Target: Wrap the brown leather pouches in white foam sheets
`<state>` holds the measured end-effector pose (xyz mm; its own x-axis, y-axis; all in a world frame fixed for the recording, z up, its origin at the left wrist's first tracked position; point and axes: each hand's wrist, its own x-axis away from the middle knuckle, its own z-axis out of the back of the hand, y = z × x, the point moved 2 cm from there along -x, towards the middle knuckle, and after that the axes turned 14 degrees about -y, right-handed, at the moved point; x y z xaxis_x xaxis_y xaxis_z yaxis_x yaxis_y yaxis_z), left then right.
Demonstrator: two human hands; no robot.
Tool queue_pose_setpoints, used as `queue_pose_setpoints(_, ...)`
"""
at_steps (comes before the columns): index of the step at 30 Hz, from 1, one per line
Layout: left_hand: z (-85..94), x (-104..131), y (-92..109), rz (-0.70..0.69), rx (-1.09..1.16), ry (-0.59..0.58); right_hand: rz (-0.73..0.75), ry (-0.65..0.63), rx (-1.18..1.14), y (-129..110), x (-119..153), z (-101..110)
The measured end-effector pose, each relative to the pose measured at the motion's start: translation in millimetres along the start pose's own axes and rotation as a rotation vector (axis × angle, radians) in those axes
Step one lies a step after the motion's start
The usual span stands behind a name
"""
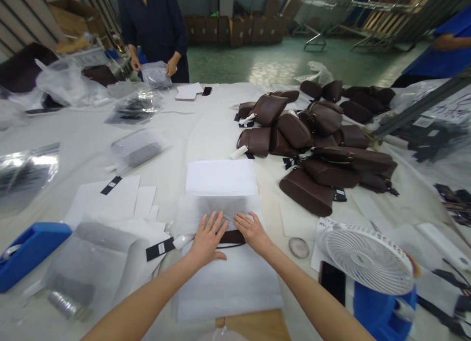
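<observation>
Both hands lie flat, fingers spread and gripping nothing, side by side on a brown bag [232, 237] half covered by a sheet of white wrapping paper [221, 211], close to the near edge of the table [206, 125]. The left hand [208, 240] presses the paper just left of the bag's middle, and the right hand [252, 231] rests beside it, the thumbs nearly meeting. The bag's dark edge shows between and below the palms. A stack of white sheets [221, 177] sits just beyond the hands, touching the wrapping paper. To the right, well apart, a pile of brown bags [316, 144] fills the table toward its right edge. A white fan [368, 260] stands near the right forearm at the near right corner. A blue tape dispenser [31, 250] sits at the near left edge. The table's centre beyond the stack lies bare. At the far edge another person [154, 27] handles a plastic bag [156, 75].
</observation>
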<state>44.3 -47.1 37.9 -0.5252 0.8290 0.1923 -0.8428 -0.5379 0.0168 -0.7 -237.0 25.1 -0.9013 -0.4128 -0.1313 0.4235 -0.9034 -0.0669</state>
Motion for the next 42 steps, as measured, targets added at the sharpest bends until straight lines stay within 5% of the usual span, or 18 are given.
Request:
queue_pose_setpoints(4,-40.7,0.5,5.8,0.048,0.029,-0.029,-0.118,-0.112,-0.014,-20.1,28.1,11.6)
queue_pose_setpoints(11,-47.1,-2.1,-6.0,-0.001,0.029,-0.028,0.072,-0.364,-0.053,-101.1,138.8,21.4)
queue_pose_setpoints(19,-41.9,-1.4,2.1,0.063,0.004,-0.051,0.052,-0.243,-0.083,-108.2,124.5,-21.3)
queue_pose_setpoints(23,-36.3,-1.7,5.3,0.074,0.028,-0.076,0.020,-0.188,-0.146,-114.3,131.9,-11.8)
queue_pose_setpoints(26,-22.5,-0.7,8.1,0.062,0.078,-0.095,-0.046,-0.328,-0.230,-117.1,124.4,6.2)
queue_pose_setpoints(29,2.5,-3.7,2.6,0.038,0.188,-0.123,-0.120,-0.492,-0.248,-103.2,94.2,30.0)
queue_pose_setpoints(34,41.0,-22.9,-26.7,-0.062,0.497,-0.366,-0.328,-0.323,-0.226,-36.6,19.5,64.2)
queue_pose_setpoints(37,49.4,-28.9,-37.1,-0.109,0.537,-0.482,-0.386,-0.269,-0.236,2.3,-11.3,64.4)
queue_pose_setpoints(42,56.1,-21.5,-48.0,-0.024,0.322,-0.388,-0.453,-0.209,-0.300,36.0,-27.4,48.6)
